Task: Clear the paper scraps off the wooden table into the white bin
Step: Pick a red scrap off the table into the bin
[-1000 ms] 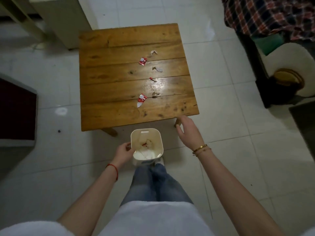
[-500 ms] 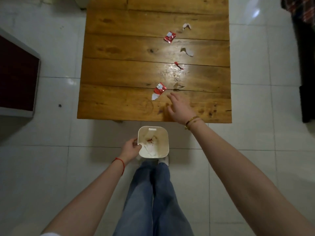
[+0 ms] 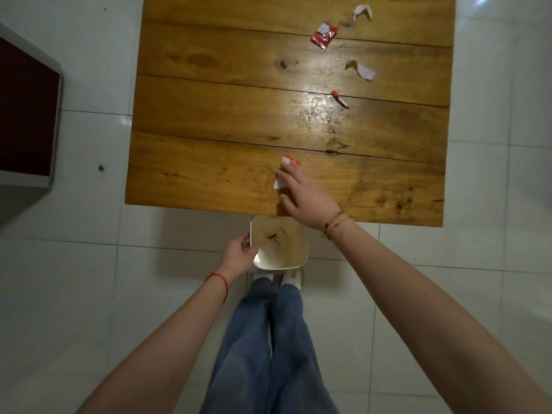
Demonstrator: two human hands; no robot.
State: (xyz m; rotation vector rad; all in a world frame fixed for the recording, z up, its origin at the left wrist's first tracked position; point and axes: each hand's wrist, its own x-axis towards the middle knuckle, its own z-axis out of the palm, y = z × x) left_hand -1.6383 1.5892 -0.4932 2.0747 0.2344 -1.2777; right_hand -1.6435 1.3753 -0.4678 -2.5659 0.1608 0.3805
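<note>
Wooden plank table [image 3: 227,121], honey-brown, square, with torn paper scraps strung down its right half. Right hand [image 3: 304,195] lies flat on the nearest red-and-white paper scrap [image 3: 288,162], fingers spread and pressing rather than pinching; scrap pokes out at the fingertips and beside the thumb, near the table's front edge. Left hand [image 3: 240,255] grips the rim of the small white square plastic bin [image 3: 279,243], fingers curled on its left wall, holding it just below that front edge, under the right wrist. Bin already holds a few scraps.

Step in hand, as I read it: sweeping the closest scrap toward the edge. Next move calls for dragging it straight back over the lip, bin kept directly underneath.

Left to clear: crumpled red foil wrapper [image 3: 324,35], white curled scrap [image 3: 361,11] at the far edge, white torn scrap [image 3: 361,70], small red sliver [image 3: 340,100].
</note>
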